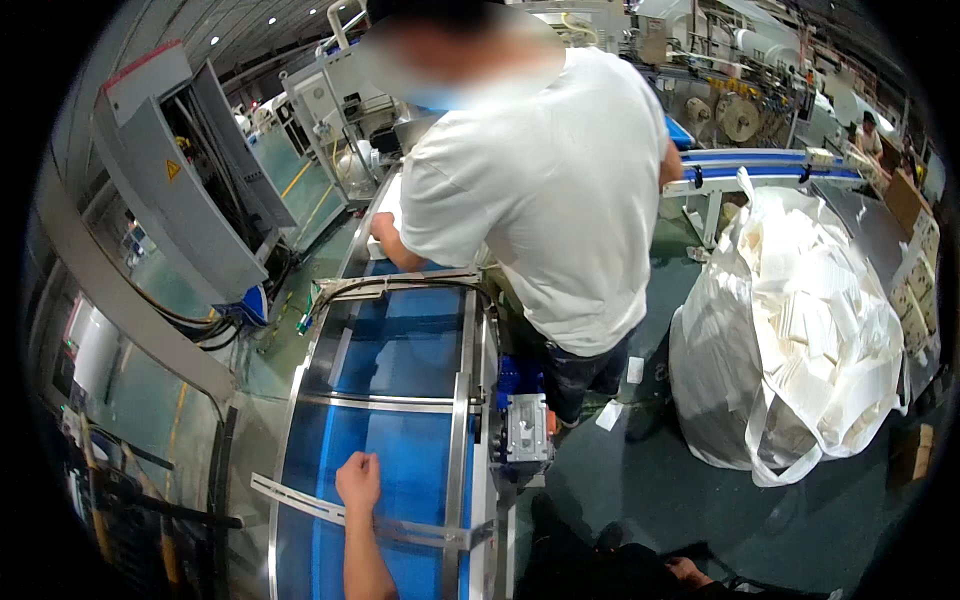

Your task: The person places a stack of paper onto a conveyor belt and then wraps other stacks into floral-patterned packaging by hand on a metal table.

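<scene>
Closed in a fist, the person's bare left hand [359, 480] hangs over a blue conveyor belt [408, 445] whose long axis runs ahead of it, while whether the bare right hand [688, 571], farther off, is open I cannot tell.

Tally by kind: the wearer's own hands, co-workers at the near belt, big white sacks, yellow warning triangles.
Wearer's hands: 2 (left hand, right hand)
Co-worker: 1
White sack: 1
Warning triangle: 1
Total: 5
</scene>
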`<move>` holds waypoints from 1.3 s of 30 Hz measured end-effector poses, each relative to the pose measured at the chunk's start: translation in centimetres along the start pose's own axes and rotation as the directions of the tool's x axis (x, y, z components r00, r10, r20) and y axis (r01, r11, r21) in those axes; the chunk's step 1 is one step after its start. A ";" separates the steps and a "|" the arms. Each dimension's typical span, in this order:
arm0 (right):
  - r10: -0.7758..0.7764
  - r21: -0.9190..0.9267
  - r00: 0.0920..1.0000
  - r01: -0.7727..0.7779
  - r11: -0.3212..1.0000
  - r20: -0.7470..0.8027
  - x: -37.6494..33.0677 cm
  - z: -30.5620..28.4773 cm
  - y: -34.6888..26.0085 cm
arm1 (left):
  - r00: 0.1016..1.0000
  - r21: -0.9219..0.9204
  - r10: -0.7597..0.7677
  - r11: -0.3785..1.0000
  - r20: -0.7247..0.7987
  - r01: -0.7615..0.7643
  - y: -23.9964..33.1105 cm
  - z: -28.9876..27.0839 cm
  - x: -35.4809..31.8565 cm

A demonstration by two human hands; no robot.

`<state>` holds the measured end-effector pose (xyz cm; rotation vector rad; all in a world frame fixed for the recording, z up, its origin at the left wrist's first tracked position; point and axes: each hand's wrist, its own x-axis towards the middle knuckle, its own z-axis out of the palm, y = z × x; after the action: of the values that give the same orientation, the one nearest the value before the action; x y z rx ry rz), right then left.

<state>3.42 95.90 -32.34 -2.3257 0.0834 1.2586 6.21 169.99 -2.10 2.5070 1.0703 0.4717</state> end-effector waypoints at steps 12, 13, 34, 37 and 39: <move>0.145 -0.072 0.985 -0.152 0.986 -0.090 -0.6 -5.9 -9.6 | 0.861 -0.181 0.473 0.878 0.185 -0.444 5.2 4.0 10.0; 0.143 -0.082 0.986 -0.150 0.985 -0.087 -0.3 -6.1 -9.5 | 0.852 -0.200 0.481 0.873 0.208 -0.444 5.2 3.9 10.0; 0.042 -0.350 0.999 -0.051 0.935 -0.033 4.8 -5.0 -3.3 | 0.799 -0.312 0.479 0.871 0.364 -0.380 6.1 3.7 9.9; 0.111 -0.167 0.993 -0.115 0.979 -0.034 6.2 -4.0 -3.7 | 0.794 -0.284 0.456 0.886 0.402 -0.366 6.5 3.2 9.8; 0.058 -0.217 0.998 -0.058 0.975 -0.005 5.9 -4.6 -1.6 | 0.783 -0.294 0.419 0.904 0.460 -0.311 6.2 3.3 10.1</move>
<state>10.81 96.34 -34.38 -2.5232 0.0139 1.3585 18.15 172.80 -0.57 2.4415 0.3050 -0.0124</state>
